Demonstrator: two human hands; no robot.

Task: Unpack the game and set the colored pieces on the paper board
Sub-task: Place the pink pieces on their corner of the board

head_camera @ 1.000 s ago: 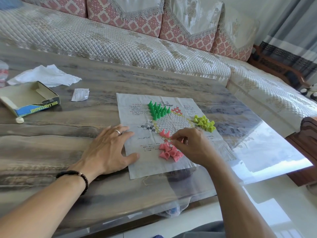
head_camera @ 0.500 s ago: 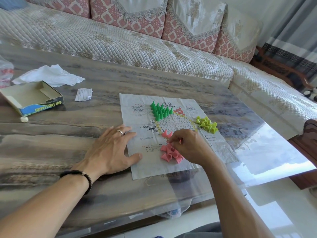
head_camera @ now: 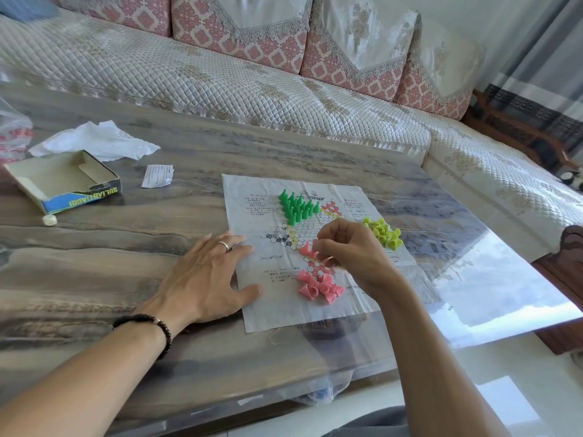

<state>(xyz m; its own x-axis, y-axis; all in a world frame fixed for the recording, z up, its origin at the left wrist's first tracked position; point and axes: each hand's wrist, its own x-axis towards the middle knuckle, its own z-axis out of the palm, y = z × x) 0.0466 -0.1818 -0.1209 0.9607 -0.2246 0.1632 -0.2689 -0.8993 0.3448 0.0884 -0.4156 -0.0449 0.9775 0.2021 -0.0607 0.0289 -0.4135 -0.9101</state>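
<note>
The paper board [head_camera: 315,247] lies flat on the surface [head_camera: 126,279], its long axis running away from the person. Green pieces [head_camera: 296,206] stand upright, tips up; pink pieces [head_camera: 318,285] lie toppled at its near end. The right hand [head_camera: 350,250] has curled fingers; what they grip is blurred. The left hand [head_camera: 205,272] presses flat, fingers straight.

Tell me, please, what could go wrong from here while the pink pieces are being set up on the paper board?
The right hand works just above the standing pink pieces; a brush could topple them. The paper board is thin and creased, pinned only by the left hand at its edge, so it may shift and upset the upright green pieces. The loose pink pile could scatter.
</note>
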